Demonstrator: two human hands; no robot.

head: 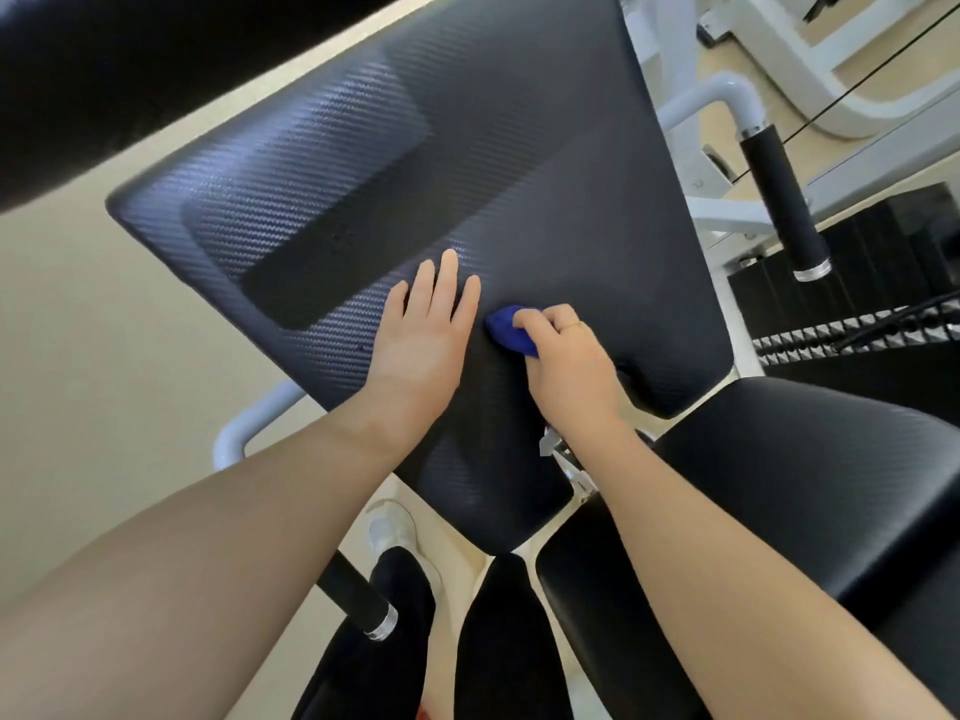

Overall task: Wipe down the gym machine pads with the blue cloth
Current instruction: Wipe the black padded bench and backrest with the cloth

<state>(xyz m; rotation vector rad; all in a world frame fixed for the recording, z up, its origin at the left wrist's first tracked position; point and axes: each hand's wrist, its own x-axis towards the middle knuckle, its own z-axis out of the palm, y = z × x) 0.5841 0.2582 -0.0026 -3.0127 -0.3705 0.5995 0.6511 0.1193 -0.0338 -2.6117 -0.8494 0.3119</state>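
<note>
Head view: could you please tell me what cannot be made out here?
- Blue cloth: mostly covered by the right hand; its size and fold are hidden.
- Back pad: its top is cut off by the frame edge.
- Pad surface under the flat left hand: hidden.

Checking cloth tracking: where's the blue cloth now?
Head view, right of centre: blue cloth bunched under the right hand on the back pad, beside the left hand.

Blue cloth [511, 332] on a black, carbon-weave-patterned back pad [467, 163]; white frame [717, 96].
</note>
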